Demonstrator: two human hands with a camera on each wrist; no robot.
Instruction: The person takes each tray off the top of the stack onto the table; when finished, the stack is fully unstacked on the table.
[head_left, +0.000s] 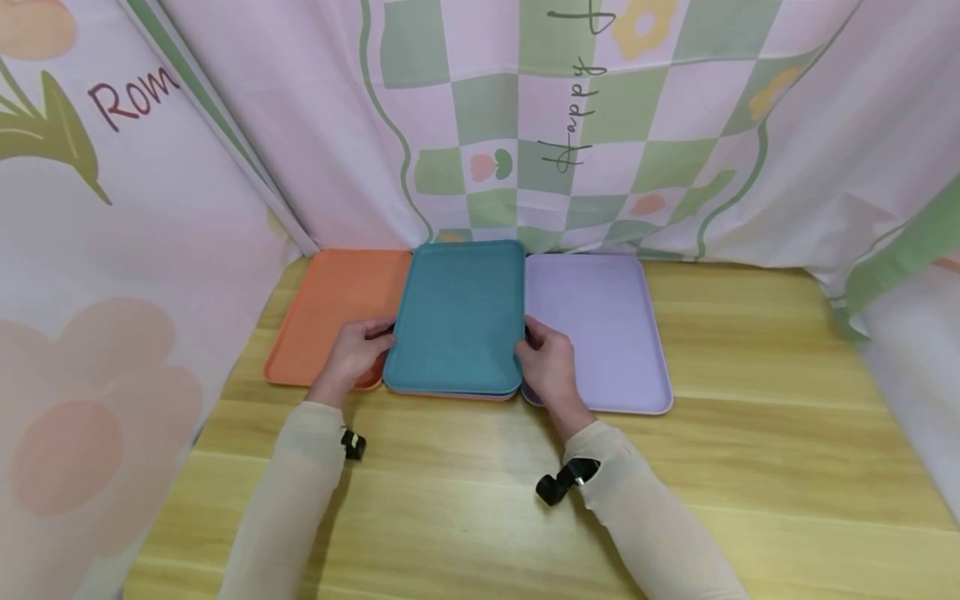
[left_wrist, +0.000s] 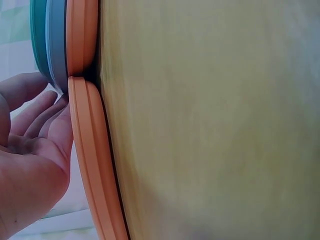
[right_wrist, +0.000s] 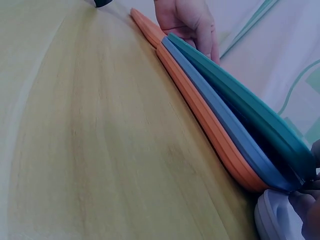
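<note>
A teal tray (head_left: 460,317) lies on top of a stack in the middle, over a blue tray (right_wrist: 215,97) and an orange tray (right_wrist: 200,117). My right hand (head_left: 550,358) pinches the teal tray's right edge. On that side a dark gap shows between the teal and blue trays in the right wrist view. At the left edge, my left hand (head_left: 356,354) grips the teal tray with thumb and fingers; some fingertips are hidden behind the rims in the left wrist view.
Another orange tray (head_left: 348,300) lies left of the stack, under my left hand. A lavender tray (head_left: 600,333) lies to its right, partly beneath my right hand. All rest on a wooden table (head_left: 450,492), with a patterned curtain (head_left: 480,117) behind.
</note>
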